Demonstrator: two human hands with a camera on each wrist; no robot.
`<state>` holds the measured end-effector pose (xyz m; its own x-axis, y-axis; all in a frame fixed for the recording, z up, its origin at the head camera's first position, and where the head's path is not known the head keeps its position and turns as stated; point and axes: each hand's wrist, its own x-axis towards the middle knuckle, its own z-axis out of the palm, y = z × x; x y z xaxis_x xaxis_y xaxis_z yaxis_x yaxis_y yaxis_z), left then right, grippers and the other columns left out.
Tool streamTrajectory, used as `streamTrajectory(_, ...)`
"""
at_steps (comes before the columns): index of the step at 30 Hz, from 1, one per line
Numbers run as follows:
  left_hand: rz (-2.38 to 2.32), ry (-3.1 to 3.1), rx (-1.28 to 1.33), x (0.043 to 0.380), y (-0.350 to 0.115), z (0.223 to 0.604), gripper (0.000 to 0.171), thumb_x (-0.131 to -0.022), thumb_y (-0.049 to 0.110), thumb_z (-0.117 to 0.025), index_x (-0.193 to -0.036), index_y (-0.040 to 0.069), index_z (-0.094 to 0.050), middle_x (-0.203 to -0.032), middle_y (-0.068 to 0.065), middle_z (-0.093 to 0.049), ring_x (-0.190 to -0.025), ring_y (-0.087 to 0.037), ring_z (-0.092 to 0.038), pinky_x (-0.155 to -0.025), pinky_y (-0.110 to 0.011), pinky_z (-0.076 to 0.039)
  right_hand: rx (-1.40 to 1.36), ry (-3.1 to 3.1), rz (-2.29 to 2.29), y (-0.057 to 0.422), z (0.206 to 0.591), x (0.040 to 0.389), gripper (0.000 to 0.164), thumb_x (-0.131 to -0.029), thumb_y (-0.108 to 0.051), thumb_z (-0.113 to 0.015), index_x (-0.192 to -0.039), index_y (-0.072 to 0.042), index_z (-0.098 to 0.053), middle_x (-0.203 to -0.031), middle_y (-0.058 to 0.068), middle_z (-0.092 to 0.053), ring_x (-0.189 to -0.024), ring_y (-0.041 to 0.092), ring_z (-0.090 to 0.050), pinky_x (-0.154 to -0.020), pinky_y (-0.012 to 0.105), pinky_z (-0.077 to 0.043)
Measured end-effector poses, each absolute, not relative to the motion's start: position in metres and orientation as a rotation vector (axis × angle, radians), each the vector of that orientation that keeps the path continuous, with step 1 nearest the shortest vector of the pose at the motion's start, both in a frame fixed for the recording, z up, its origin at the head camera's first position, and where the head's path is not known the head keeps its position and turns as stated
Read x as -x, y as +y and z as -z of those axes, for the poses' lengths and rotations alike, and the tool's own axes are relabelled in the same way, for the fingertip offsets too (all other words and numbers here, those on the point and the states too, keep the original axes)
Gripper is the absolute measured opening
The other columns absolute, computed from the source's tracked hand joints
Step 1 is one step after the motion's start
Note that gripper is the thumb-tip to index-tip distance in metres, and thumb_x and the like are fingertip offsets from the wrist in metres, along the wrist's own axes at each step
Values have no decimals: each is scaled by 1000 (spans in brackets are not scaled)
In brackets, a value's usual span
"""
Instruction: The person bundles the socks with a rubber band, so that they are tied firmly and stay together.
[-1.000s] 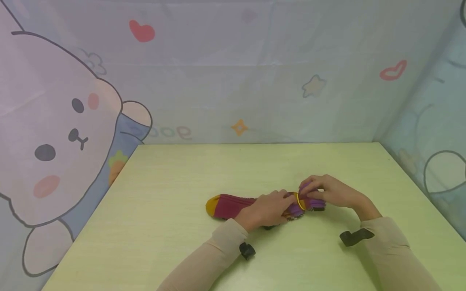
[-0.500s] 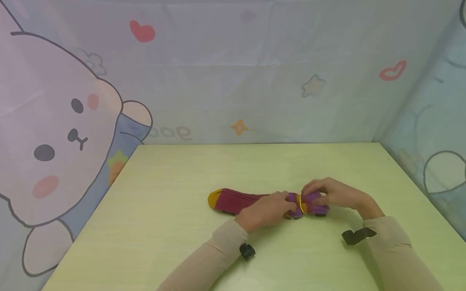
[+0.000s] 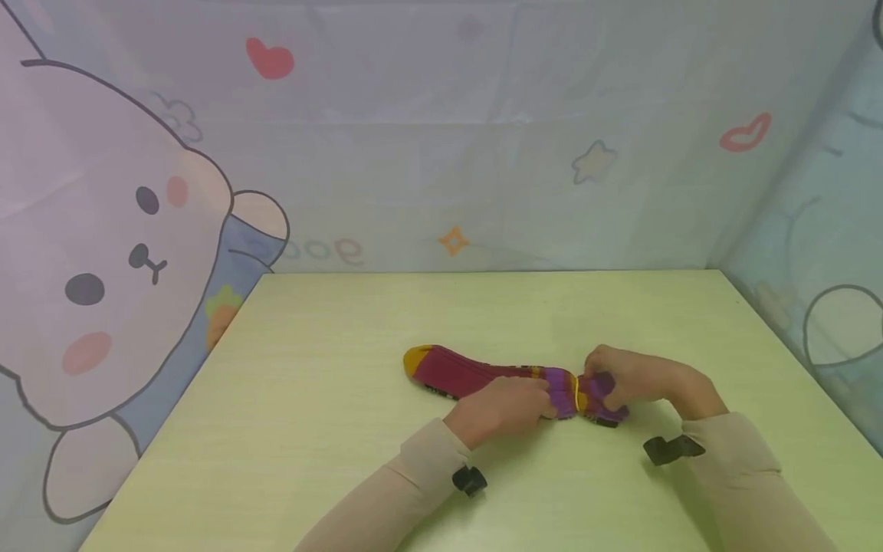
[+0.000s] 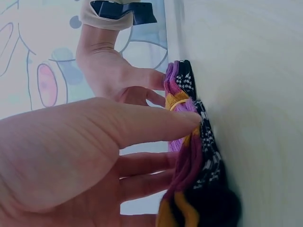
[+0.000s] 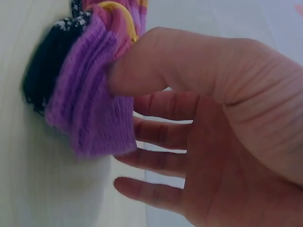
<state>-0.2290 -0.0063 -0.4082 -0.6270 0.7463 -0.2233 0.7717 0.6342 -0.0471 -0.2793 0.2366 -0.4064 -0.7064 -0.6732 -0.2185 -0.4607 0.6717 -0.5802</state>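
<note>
A bundle of socks (image 3: 458,372), maroon and purple with mustard toes and black patterned parts, lies lengthwise on the table. A thin yellow band (image 3: 576,393) circles it near the cuff end. My left hand (image 3: 503,405) grips the bundle's middle, thumb on the near side and fingers on the far side, left of the band. Right of the band, my right hand (image 3: 638,376) pinches the purple cuffs (image 5: 94,101) between thumb and fingers. In the right wrist view the little finger stands apart from the cloth. The left hand covers part of the socks' near side.
The pale green-yellow table (image 3: 331,322) extends around the socks on all sides. A printed curtain (image 3: 386,138) with a cartoon animal, hearts and stars hangs behind it and along both sides. Black straps sit at both sleeve cuffs.
The bundle has turned slightly, its toe end moving away and rightward, its cuff end slightly nearer and to the right. The right hand has moved a little right and nearer along with the cuffs.
</note>
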Motion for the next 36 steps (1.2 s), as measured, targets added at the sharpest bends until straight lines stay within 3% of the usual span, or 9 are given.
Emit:
streamTrajectory(3, 186, 2637, -1240, 229, -7, 407, 34, -103, 16, -56, -131, 30, -68, -121, 9, -66, -112, -5, -55, -85, -19, -47, 852, 2479, 666, 233, 406, 276, 45, -70, 0, -77, -110, 0, -57, -115, 12, -48, -100, 25, -49, -83, 34, -46)
streamTrajectory(7, 169, 2589, -1190, 229, -7, 404, 41, -104, 13, -52, -141, 30, -59, -142, 5, -56, -131, -9, -48, -100, -21, -42, 792, 2517, 580, 229, 405, 272, 49, -71, -4, -80, -112, 0, -53, -113, 10, -45, -99, 26, -48, -80, 37, -46)
streamTrajectory(13, 132, 2558, -1118, 228, -5, 402, 45, -104, 13, -53, -145, 31, -55, -141, 1, -51, -115, -5, -50, -93, -18, -43, 733, 2561, 529, 227, 406, 272, 42, -75, -5, -79, -110, -1, -55, -109, 10, -46, -95, 25, -48, -78, 38, -47)
streamTrajectory(20, 36, 2576, -1049, 228, -5, 405, 46, -104, 14, -51, -146, 32, -52, -148, 0, -45, -114, -5, -51, -94, -20, -43, 721, 2594, 521, 229, 407, 276, 37, -77, -5, -77, -107, -1, -56, -105, 10, -47, -93, 25, -49, -79, 40, -46)
streamTrajectory(28, 0, 2603, -1075, 228, -5, 410, 44, -104, 15, -53, -147, 28, -53, -138, -1, -49, -104, -6, -53, -86, -19, -45, 794, 2565, 547, 233, 407, 278, 34, -82, -6, -74, -110, 0, -57, -105, 8, -49, -93, 22, -51, -81, 39, -47)
streamTrajectory(32, -102, 2653, -1131, 233, -12, 409, 33, -103, 20, -57, -135, 22, -62, -119, 3, -59, -98, -5, -54, -80, -20, -47, 908, 2578, 563, 236, 404, 277, 29, -88, -9, -68, -115, -1, -60, -111, 7, -54, -100, 22, -54, -86, 42, -47)
streamTrajectory(34, -209, 2687, -1134, 238, -18, 406, 23, -102, 23, -58, -123, 19, -66, -105, 4, -61, -89, -7, -54, -72, -21, -46, 970, 2595, 602, 236, 401, 276, 29, -91, -12, -66, -118, -1, -60, -118, 10, -54, -106, 26, -54, -90, 46, -46)
streamTrajectory(36, -323, 2714, -1101, 242, -25, 400, 22, -102, 24, -58, -122, 17, -67, -100, 4, -61, -85, -9, -53, -69, -22, -45, 1026, 2610, 662, 232, 399, 274, 32, -94, -15, -66, -121, 0, -59, -126, 15, -51, -114, 32, -53, -94, 51, -45)
